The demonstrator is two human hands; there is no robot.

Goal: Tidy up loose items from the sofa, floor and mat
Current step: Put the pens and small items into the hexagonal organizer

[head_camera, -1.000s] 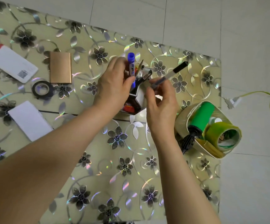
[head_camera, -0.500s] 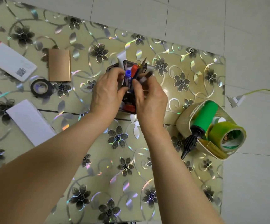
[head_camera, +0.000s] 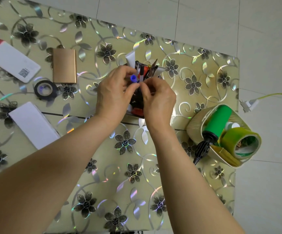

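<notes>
- Floral mat point(head_camera: 103, 166) on pale tiles fills the head view; both forearms reach in from below to a pen holder point(head_camera: 137, 110) mid-mat.
- Since half a second ago, the hands sit slightly further apart, and the blue-capped pen point(head_camera: 133, 78) stands lower among the pens.
- Left hand point(head_camera: 113, 95): fingers curled, thumb and forefinger pinching the blue-capped pen.
- Right hand point(head_camera: 158, 98): fingers curled at the pen tops; whether it holds one, I cannot tell.
- Left of the left hand: black tape point(head_camera: 44, 89), gold case point(head_camera: 64, 66), white box point(head_camera: 11, 60), paper point(head_camera: 33, 124).
- Right of the right hand: tub point(head_camera: 196, 125) holding green pump point(head_camera: 218, 120) and green tape point(head_camera: 240, 142).
</notes>
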